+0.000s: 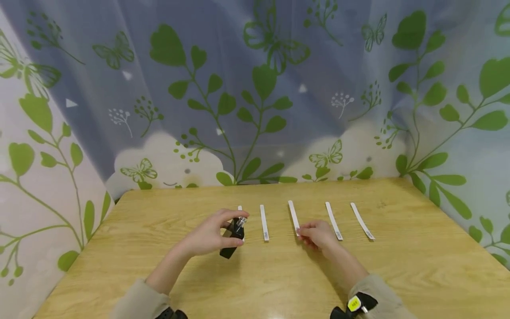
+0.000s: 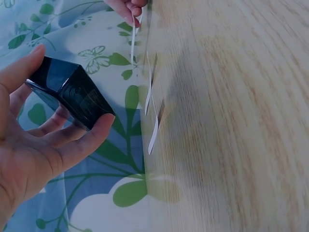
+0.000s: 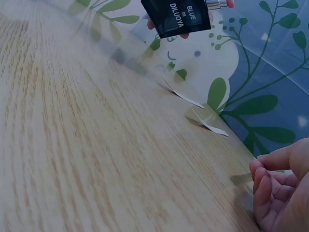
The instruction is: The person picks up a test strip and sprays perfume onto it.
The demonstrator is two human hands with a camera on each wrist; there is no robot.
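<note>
My left hand [image 1: 203, 235] holds a dark glass perfume bottle [image 1: 229, 251] tilted above the table, index finger near its silver spray nozzle [image 1: 241, 222]. The cap is off. White lettering shows on the bottle [image 3: 176, 17] in the right wrist view. With thumb and fingers, my right hand [image 1: 319, 235] pinches the near end of the middle white paper test strip [image 1: 293, 215]. In the left wrist view that strip [image 2: 133, 41] appears lifted from the table at the fingers. Behind the bottle, the leftmost strip [image 1: 240, 208] is mostly hidden.
Other white strips lie in a row on the wooden table [image 1: 271, 283]: one strip [image 1: 264, 223] left of the middle, and two strips [image 1: 333, 220] at the right. A leaf-patterned curtain [image 1: 247, 110] hangs along the table's back and sides.
</note>
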